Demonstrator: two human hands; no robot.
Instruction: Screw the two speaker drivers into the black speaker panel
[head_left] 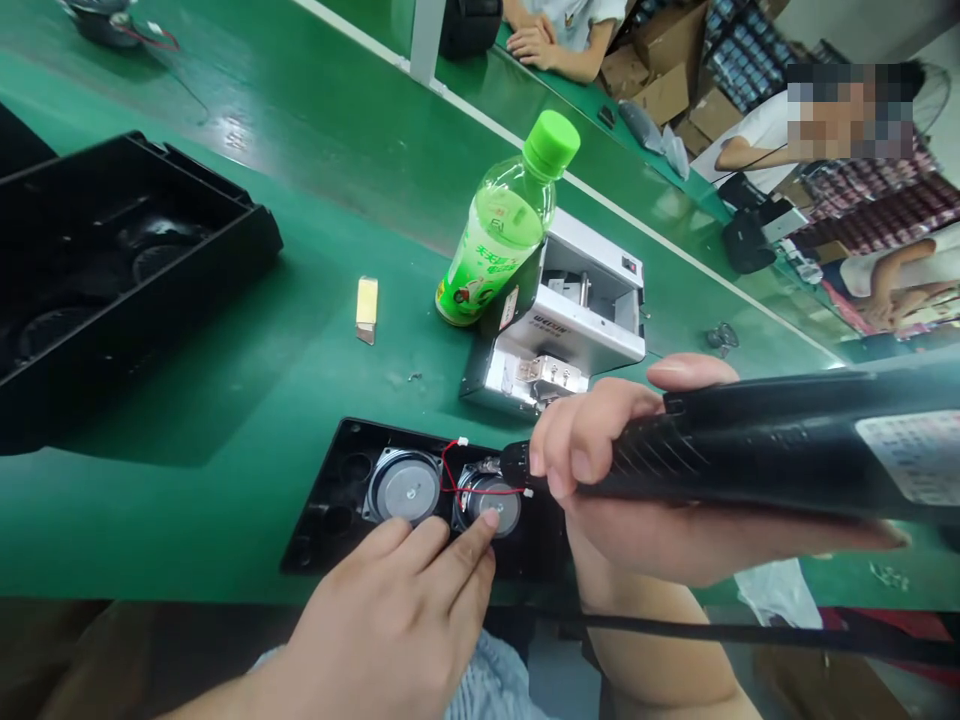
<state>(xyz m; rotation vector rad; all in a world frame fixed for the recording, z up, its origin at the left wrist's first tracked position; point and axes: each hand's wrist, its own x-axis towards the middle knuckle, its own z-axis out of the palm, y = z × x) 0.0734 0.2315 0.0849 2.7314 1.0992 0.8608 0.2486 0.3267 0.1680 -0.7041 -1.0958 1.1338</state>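
My right hand [600,450] is wrapped around a black electric screwdriver [750,440], held nearly level. Its tip reaches the upper edge of the right-hand round speaker [504,508]; the exact contact point is too small to make out. My left hand [420,590] has its index finger stretched onto the back of that speaker, with the other fingers beside it and nothing grasped. A second speaker [409,490] sits to the left in the same black panel [330,500]. Thin red wires [450,465] with white plugs lie across the speakers. My right hand hides part of the panel's right end.
A green-capped bottle [499,240] stands beside a grey-white screw feeder [577,320]. A yellow-topped small block [367,305] lies on the green table [247,360]. To the left is a large black housing [135,260]. Other people sit across the table.
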